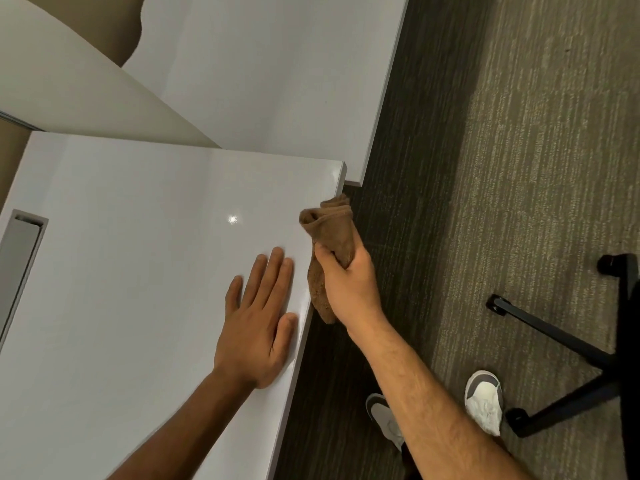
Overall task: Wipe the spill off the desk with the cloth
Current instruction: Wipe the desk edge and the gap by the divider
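Nearest, two white shoes (484, 400) stand on the carpet (519, 133) beside a black chair base (568, 344). Further on, the left hand (258, 323) lies flat, fingers (273, 268) spread, on the white desk (121, 254) near its edge. Just beyond that edge the right hand (349, 285) is fisted around a bunched brown cloth (329, 233), held off the desk over the carpet.

White desk (138, 237) – glossy top, left hand (258, 320) flat near right edge.
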`<control>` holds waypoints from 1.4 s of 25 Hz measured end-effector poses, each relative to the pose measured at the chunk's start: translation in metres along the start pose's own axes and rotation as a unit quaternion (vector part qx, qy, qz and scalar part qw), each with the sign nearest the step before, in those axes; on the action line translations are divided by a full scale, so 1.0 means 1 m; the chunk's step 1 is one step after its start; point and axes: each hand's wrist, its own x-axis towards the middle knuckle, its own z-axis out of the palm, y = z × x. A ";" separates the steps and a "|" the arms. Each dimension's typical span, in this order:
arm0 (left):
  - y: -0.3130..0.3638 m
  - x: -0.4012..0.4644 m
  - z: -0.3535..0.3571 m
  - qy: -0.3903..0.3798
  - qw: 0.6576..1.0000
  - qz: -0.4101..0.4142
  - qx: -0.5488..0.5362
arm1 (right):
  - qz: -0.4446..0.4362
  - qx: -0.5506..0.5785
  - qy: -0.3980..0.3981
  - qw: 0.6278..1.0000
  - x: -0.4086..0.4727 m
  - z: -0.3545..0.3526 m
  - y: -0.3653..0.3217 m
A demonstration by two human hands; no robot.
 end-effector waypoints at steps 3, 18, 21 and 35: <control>-0.002 0.001 0.002 -0.002 1.000 0.001 -0.002 | -0.014 -0.012 -0.018 1.000 -0.028 0.002 0.017; 0.003 -0.002 -0.009 -0.046 0.999 -0.017 0.009 | 0.091 -0.084 -0.132 0.984 -0.043 -0.061 -0.062; 0.006 0.001 -0.012 -0.041 0.999 -0.021 -0.018 | 0.069 -0.102 -0.150 0.981 -0.020 -0.048 -0.089; -0.008 0.109 -0.067 0.130 0.930 -0.240 -0.245 | 0.016 -0.217 -0.268 0.939 0.114 -0.016 -0.190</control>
